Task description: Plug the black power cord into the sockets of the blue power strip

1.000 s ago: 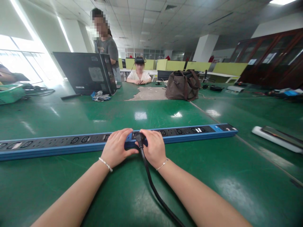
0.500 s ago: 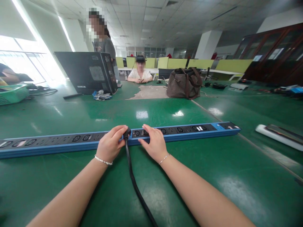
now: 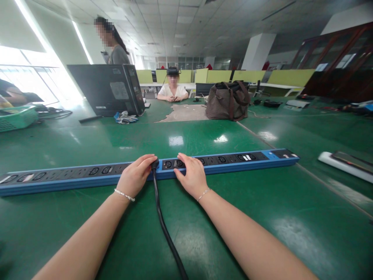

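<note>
A long blue-and-black power strip (image 3: 72, 179) lies across the green table in front of me, with rows of sockets along its top. My left hand (image 3: 135, 175) is closed on a black plug (image 3: 155, 162) at the strip's middle; the fingers partly cover it, and I cannot see how deep it sits. From the plug, a thick black cord (image 3: 164, 225) runs down toward me. Just to the right, my right hand (image 3: 191, 173) spans the strip, fingers at the far edge and thumb on the near side, gripping it.
Behind the strip stand a black computer case (image 3: 101, 89), gloves (image 3: 126, 118) and a brown bag (image 3: 227, 102). A green basket (image 3: 19, 118) is at the left, a white-edged object (image 3: 346, 166) at the right. One person sits across the table; another stands behind the case.
My right hand has shifted slightly right along the strip. My left hand stays on the plug. The standing person has moved left.
</note>
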`<state>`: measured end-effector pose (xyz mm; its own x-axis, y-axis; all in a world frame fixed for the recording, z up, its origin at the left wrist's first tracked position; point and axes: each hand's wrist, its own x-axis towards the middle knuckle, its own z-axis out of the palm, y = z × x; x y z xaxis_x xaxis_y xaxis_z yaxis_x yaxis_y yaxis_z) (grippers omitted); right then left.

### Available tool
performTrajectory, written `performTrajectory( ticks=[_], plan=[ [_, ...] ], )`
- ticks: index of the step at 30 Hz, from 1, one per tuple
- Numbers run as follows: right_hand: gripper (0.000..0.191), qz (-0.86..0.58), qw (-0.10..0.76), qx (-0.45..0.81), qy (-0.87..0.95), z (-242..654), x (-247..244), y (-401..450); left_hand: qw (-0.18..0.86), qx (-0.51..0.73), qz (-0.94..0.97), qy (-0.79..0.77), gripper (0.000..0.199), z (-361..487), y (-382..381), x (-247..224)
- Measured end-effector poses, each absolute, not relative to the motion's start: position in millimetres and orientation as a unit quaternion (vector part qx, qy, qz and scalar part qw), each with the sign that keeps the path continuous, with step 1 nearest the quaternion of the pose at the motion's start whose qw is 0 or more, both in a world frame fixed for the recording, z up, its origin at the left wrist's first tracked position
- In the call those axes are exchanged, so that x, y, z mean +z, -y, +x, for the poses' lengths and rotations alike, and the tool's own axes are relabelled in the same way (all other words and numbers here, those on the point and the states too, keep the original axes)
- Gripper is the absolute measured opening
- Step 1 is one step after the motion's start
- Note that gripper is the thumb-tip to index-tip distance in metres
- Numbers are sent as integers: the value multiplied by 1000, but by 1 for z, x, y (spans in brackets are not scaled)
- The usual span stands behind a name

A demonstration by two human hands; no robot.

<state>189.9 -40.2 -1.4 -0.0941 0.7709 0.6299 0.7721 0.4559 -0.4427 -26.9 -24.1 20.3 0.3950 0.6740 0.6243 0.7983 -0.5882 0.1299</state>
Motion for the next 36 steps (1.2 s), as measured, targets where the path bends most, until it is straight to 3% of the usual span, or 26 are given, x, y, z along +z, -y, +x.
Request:
performTrajectory(
  ticks=[20,36],
  plan=[
    [42,-526,414,3,743,191,-1,41,100,-348,-847,390,31,-32,20,20],
    [42,-524,406,2,749,191,-1,43,68,-312,-836,447,28,-31,18,17]
  ],
)
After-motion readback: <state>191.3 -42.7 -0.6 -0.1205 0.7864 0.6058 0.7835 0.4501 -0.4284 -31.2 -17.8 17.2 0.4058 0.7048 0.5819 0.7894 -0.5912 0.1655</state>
